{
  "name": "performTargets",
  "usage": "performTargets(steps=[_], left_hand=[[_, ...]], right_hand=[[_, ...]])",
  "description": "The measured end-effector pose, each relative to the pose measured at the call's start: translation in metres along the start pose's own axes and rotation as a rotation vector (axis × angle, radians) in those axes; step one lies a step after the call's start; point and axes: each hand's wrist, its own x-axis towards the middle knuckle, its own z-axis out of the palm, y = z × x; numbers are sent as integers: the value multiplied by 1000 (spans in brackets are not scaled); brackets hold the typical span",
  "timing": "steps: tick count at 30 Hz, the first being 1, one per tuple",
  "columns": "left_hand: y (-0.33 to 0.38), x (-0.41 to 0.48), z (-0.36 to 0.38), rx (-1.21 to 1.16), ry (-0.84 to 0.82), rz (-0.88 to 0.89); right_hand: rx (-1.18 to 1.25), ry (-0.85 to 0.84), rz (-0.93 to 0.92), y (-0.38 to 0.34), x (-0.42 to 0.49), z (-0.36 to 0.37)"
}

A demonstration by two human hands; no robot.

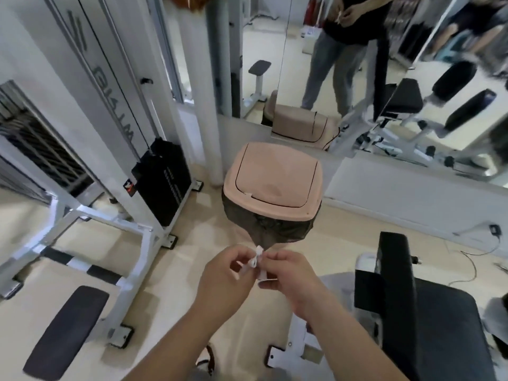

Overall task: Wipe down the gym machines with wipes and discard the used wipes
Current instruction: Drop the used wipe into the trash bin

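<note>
A small crumpled white wipe (254, 260) is pinched between both my hands at the centre of the view. My left hand (222, 279) holds its left side and my right hand (294, 279) holds its right side, fingers curled around it. Just beyond the hands stands a pink bin (275, 180) with a closed swing lid and a dark liner bag hanging out below the rim. A white cable machine (110, 149) with a black weight stack stands to the left.
A black padded bench (428, 306) stands at the right, and another black pad (66, 334) lies at lower left. A wall mirror (357, 64) behind the bin reflects a person and more machines. A cable (478, 259) trails on the floor at right.
</note>
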Motion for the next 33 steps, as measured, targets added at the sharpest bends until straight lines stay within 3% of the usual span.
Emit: performTargets(steps=[10,13,17,22,26,33], left_hand=[[-4,160,23,-46,-277,-33],[-15,208,37,-40,-286,-152],[-32,283,51,59,-304,-221],[-59,376,71,242,-362,-110],[-105,451,95,403,-410,-123],[-177,541,145,529,-606,-46]], right_hand=[[282,369,35,-55,89,-15],[370,393,103,-69,130,-34],[308,426,177,-88,197,-58],[204,398,269,-101,284,-74],[146,366,379,-105,348,-86],[167,470,473,-100,451,-115]])
